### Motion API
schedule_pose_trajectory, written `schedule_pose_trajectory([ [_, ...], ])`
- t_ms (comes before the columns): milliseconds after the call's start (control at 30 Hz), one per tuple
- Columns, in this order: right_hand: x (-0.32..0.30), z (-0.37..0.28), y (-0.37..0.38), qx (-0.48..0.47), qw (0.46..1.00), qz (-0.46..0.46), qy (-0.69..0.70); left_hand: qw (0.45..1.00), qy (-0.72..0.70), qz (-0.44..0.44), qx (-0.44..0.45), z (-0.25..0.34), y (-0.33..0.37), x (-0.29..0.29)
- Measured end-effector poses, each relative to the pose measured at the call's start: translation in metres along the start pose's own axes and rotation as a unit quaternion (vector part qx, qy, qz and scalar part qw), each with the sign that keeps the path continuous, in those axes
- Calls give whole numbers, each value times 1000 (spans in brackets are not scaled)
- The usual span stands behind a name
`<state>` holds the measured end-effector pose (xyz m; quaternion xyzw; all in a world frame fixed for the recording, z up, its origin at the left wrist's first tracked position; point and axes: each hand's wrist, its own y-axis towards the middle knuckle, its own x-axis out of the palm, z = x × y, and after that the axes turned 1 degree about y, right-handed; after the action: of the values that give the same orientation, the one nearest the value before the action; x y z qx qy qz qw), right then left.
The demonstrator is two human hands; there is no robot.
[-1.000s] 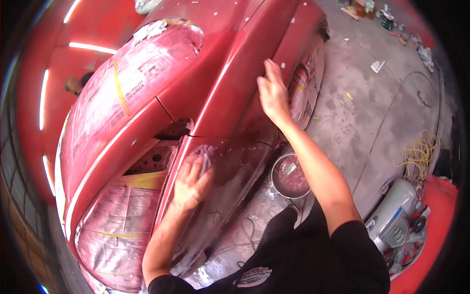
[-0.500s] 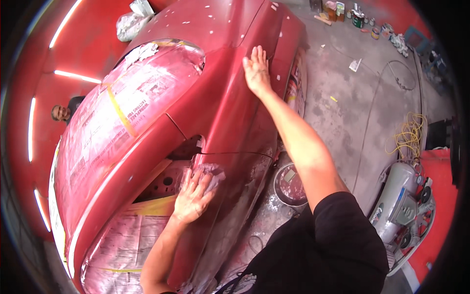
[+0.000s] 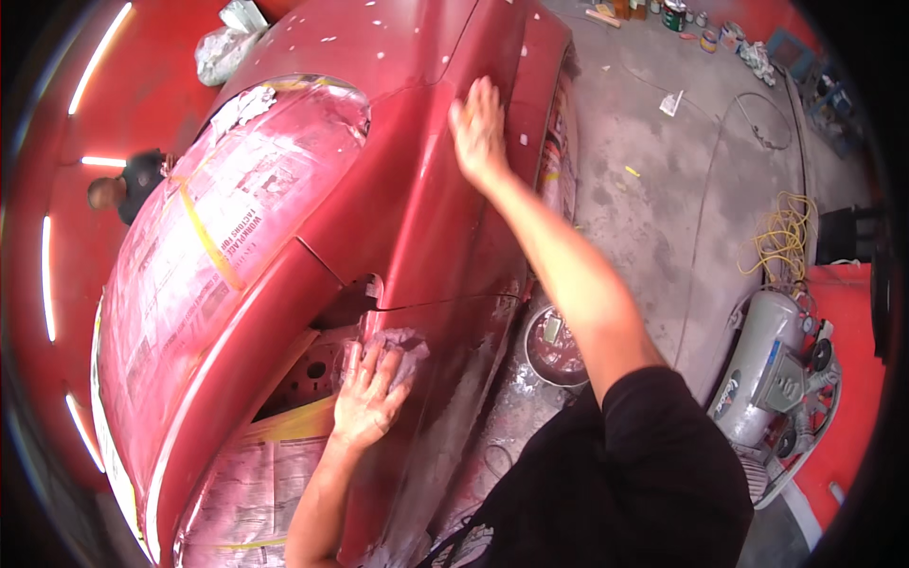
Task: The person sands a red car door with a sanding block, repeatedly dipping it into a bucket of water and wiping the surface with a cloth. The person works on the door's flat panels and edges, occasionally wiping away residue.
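Observation:
My right hand lies flat on the matte red car body, its fingers stretched out toward the far end, with nothing in it. Nearer to me, my left hand presses a crumpled purplish-grey rag against the top edge of the door, beside the window opening. The fingers are spread over the rag, and part of it bulges out to their right. Pale sanded patches show on the door panel below. Plastic and paper masking with yellow tape covers the windshield.
Beside the car stands a round pan with a small pale block in it. A grey air compressor and a coiled yellow cord are at the right. Paint cans line the far wall. Another person is across the car.
My view has shifted a little, so the car sits slightly farther left. Both hands keep about the same places on it. The other person has turned, and more of their dark shirt shows.

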<state>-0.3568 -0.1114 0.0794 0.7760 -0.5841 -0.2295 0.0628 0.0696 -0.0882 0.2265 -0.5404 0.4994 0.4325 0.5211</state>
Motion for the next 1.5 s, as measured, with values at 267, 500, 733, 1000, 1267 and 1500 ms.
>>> schedule_pose_trajectory([
  [267,-22,-36,-168,-118,985,-103,69,1000,24,17,-11,-5,-11,-1],
  [500,-7,-59,-181,-49,996,-44,52,999,43,3,-22,-1,-7,-5],
  [733,-27,-3,-171,19,993,-97,64,998,44,37,-8,1,-2,2],
  [1000,-22,-27,-324,14,979,-127,158,998,52,29,-10,6,13,-3],
  [1267,-19,26,-174,-1,993,-22,113,998,61,30,-6,7,12,2],
  [1500,-28,-21,-261,16,979,-124,160,997,78,26,-2,5,2,0],
])
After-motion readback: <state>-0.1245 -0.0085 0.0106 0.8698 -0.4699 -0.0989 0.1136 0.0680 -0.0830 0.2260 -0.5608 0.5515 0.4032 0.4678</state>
